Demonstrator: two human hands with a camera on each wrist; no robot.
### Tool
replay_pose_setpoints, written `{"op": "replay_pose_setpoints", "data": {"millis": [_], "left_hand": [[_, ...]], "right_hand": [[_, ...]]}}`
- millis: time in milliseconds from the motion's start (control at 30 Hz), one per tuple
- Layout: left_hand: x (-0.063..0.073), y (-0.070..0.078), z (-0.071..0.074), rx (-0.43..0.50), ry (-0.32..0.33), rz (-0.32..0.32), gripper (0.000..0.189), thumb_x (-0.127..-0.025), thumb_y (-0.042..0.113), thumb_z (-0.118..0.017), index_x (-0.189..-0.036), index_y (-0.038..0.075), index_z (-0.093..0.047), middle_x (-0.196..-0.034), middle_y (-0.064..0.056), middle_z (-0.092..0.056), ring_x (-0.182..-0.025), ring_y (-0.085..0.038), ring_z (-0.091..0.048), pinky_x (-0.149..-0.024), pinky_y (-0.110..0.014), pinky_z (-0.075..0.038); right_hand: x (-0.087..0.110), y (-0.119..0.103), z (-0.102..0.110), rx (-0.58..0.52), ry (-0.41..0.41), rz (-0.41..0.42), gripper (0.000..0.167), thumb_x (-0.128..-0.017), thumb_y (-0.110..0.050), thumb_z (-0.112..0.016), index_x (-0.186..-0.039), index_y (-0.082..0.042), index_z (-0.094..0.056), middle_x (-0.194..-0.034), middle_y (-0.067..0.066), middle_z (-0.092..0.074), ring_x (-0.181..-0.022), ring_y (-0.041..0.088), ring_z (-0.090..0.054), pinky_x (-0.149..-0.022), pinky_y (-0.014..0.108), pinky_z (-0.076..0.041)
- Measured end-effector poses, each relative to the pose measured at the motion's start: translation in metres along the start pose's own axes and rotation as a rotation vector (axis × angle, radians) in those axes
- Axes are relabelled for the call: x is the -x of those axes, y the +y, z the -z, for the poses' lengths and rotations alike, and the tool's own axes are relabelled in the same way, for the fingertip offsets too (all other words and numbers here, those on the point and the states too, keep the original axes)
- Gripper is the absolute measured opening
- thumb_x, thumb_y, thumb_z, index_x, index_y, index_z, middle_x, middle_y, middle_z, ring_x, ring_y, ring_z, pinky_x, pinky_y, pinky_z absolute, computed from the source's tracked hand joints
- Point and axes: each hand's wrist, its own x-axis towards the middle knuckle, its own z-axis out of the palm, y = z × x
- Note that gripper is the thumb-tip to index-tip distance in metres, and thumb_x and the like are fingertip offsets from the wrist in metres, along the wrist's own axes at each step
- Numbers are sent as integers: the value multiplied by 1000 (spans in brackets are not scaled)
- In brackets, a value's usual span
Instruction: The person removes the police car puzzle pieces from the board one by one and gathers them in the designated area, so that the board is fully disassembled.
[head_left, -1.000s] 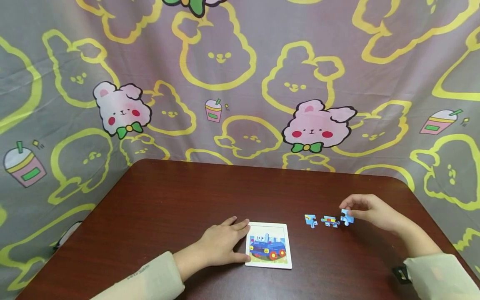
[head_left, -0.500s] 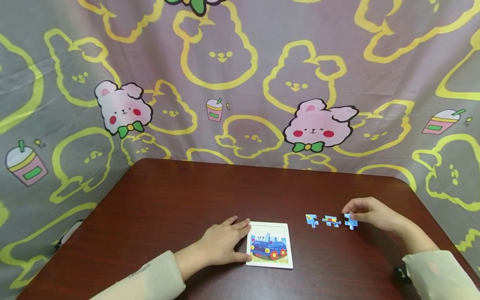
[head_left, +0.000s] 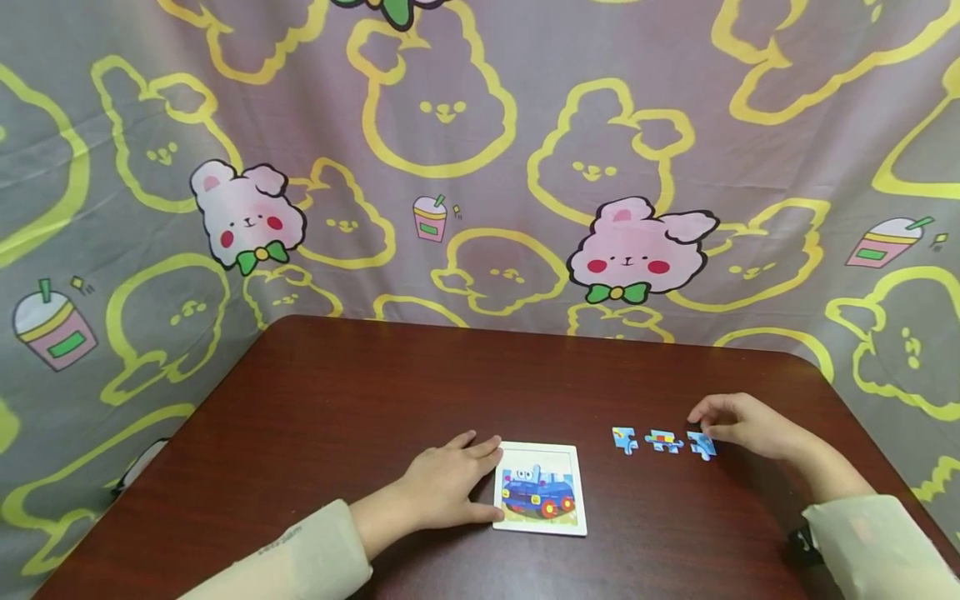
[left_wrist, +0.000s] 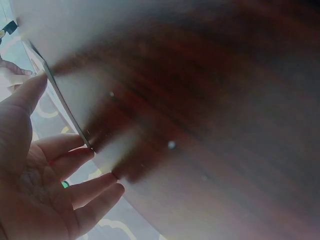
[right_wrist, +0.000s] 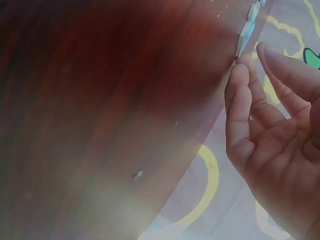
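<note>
My left hand (head_left: pixel 453 483) lies at the left edge of a square white puzzle tray (head_left: pixel 579 529), fingers straight, with thumb and fingertips touching its rim. Inside the tray is a partly assembled jigsaw picture of a blue truck (head_left: pixel 542 498); its upper strip is bare. To the right, three loose puzzle pieces lie in a row: a left one (head_left: pixel 622 440), a middle one (head_left: pixel 663 441) and a right one (head_left: pixel 702 446). My right hand (head_left: pixel 750 427) hovers beside the right piece, fingers loosely bent. In the right wrist view its thumb (right_wrist: pixel 280 62) stands apart from the fingers, with nothing pinched.
The dark reddish-brown table (head_left: pixel 420 375) has rounded far corners. A patterned curtain (head_left: pixel 480 192) hangs close behind it and along both sides. A small black-and-white object (head_left: pixel 142 467) shows beyond the table's left edge.
The right hand shifted the right puzzle piece slightly right and toward the person, then its fingers came away from it. The left hand has stayed at the tray.
</note>
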Motion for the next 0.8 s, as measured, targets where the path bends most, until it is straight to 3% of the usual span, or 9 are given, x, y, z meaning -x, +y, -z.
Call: {"op": "replay_pose_setpoints", "data": {"millis": [200, 500, 800], "left_hand": [[0, 0, 0, -7, 3, 6, 83, -82, 70, -63, -147, 21, -50, -156, 5, -44, -142, -30, -45, -91, -51, -55], [1, -1, -1, -5, -1, 13, 82, -83, 70, -63, -148, 21, -50, -156, 6, -44, -142, -30, -44, -91, -50, -54], [1, -1, -1, -15, 12, -5, 81, -82, 70, -64, -147, 22, -50, -155, 5, -45, -142, -30, -45, -91, -49, -55]], "right_hand": [[-2, -8, -1, 7, 1, -31, 15, -91, -5, -68, -106, -1, -68, -90, 1, -67, -77, -3, -52, -67, 22, -46], [-26, -54, -16, -104, -90, 108, 18, -95, -10, -65, -111, -3, -66, -93, 6, -68, -80, 3, -57, -67, 23, -48], [-55, -92, -46, -139, -216, 163, 18, -92, -7, -67, -110, -3, -65, -87, 0, -65, -75, 7, -58, -65, 23, -50]]}}
